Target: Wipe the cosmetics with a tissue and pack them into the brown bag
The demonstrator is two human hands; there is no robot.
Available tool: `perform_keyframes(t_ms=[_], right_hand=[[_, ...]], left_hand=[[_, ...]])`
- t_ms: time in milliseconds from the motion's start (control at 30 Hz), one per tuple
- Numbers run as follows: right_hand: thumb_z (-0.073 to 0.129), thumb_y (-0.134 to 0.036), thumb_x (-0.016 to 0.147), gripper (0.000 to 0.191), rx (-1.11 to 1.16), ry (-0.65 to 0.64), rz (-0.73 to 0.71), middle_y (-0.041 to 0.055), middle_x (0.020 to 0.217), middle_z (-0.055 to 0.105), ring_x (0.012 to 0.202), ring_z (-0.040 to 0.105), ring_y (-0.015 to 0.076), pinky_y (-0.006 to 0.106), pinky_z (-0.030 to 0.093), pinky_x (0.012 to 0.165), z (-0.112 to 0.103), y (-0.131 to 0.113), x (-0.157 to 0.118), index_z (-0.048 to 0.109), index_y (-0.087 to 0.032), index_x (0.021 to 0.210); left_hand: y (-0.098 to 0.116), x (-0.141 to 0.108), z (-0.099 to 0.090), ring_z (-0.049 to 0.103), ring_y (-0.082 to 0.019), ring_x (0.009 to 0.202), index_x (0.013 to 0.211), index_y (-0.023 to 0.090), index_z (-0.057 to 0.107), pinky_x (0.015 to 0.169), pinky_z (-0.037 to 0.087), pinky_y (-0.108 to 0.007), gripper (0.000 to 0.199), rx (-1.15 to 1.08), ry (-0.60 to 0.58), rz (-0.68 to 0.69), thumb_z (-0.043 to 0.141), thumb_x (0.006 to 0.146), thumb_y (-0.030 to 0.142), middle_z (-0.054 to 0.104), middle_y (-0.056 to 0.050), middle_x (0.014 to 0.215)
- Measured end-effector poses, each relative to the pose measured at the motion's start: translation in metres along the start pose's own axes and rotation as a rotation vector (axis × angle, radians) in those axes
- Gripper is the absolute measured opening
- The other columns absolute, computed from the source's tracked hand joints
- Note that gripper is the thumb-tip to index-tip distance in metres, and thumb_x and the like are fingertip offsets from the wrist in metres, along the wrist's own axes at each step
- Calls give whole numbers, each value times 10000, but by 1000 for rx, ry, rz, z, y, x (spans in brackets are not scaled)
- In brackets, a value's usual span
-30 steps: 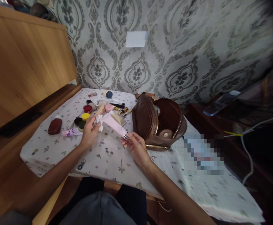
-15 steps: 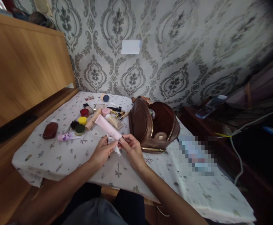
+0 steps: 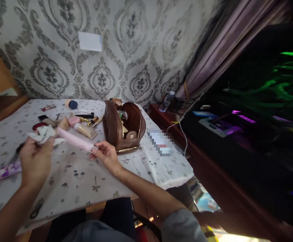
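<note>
Near the brown bag [image 3: 110, 126], the right hand [image 3: 108, 157] gripped the pink tube [image 3: 74, 139] by its silver end [image 3: 95, 148] while the left hand [image 3: 37, 161] pinched a tissue [image 3: 43, 133] perhaps touching it, seemingly mid-wipe, the next stroke needing steady support.

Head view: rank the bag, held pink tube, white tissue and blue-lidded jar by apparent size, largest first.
1. Bag
2. Held pink tube and white tissue: too close to rank
3. Blue-lidded jar
</note>
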State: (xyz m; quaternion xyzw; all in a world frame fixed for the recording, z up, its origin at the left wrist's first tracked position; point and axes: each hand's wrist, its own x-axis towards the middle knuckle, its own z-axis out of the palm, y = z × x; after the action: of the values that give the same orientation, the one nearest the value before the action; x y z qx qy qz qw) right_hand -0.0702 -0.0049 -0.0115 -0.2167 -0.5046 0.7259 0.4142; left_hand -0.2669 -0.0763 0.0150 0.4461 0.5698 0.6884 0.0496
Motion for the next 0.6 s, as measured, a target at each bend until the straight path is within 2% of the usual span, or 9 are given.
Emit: perform_keyframes(t_ms=[33, 67, 167, 200, 267, 367, 467, 533, 600], right_hand=[[845, -583, 597, 511, 3, 7, 4, -43, 638, 680, 570, 671, 151, 279, 566, 575, 0, 1, 0, 580, -230, 854], [845, -584, 595, 513, 4, 12, 9, -43, 635, 679, 566, 672, 151, 276, 565, 569, 0, 2, 0, 578, -228, 851], [847, -581, 588, 525, 12, 13, 22, -48, 623, 676, 541, 666, 141, 265, 563, 559, 0, 5, 0, 570, -216, 843], [851, -578, 582, 533, 16, 7, 26, -49, 618, 676, 532, 663, 137, 260, 561, 555, 0, 5, 0, 566, -212, 844], [858, -577, 568, 553, 22, -4, 33, -52, 601, 672, 516, 658, 134, 251, 552, 541, -1, 5, 1, 558, -205, 846], [862, -564, 575, 544, 24, 7, 37, -39, 599, 676, 519, 661, 136, 239, 542, 533, -2, 2, 1, 565, -197, 844], [865, -529, 606, 495, 45, 50, 13, -28, 634, 687, 546, 674, 135, 237, 547, 561, -1, -3, 0, 587, -192, 838], [858, -508, 641, 458, 67, 63, -11, -21, 672, 696, 581, 688, 134, 238, 553, 593, -1, -5, -2, 606, -189, 851], [851, -493, 670, 431, 95, 57, -35, -20, 702, 698, 611, 698, 133, 238, 554, 615, -1, -7, -2, 621, -189, 870]], left_hand=[[6, -8, 3, 561, -300, 1268, 1269, 382, 589, 1100, 455, -533, 360, 130, 13, 92, 600, 919, 295, 677, 97, 1254], [12, -17, 6, 528, -306, 1309, 1329, 377, 558, 1135, 420, -518, 423, 256, -47, 220, 578, 923, 259, 626, 70, 1340], [21, -39, 17, 531, -282, 1313, 1415, 313, 509, 1137, 428, -454, 513, 488, -364, 604, 456, 939, 129, 546, -44, 1424], [20, -42, 18, 540, -275, 1304, 1428, 284, 498, 1131, 437, -441, 529, 529, -441, 678, 421, 939, 96, 547, -77, 1412], [16, -38, 17, 529, -276, 1315, 1437, 231, 480, 1140, 426, -438, 527, 621, -502, 704, 395, 943, 70, 550, -119, 1389], [9, -14, 7, 481, -307, 1352, 1403, 138, 496, 1163, 384, -469, 454, 750, -430, 538, 383, 963, 113, 499, -170, 1425], [8, 16, -7, 475, -351, 1340, 1288, 61, 568, 1150, 378, -502, 398, 766, -282, 210, 404, 945, 177, 515, -200, 1395], [10, 29, -12, 574, -335, 1214, 1167, 101, 629, 1061, 470, -459, 335, 601, -195, -67, 514, 886, 242, 633, -137, 1222], [15, 33, -13, 666, -263, 977, 1034, 153, 658, 866, 564, -341, 299, 224, -141, -371, 664, 773, 301, 700, -47, 965]])
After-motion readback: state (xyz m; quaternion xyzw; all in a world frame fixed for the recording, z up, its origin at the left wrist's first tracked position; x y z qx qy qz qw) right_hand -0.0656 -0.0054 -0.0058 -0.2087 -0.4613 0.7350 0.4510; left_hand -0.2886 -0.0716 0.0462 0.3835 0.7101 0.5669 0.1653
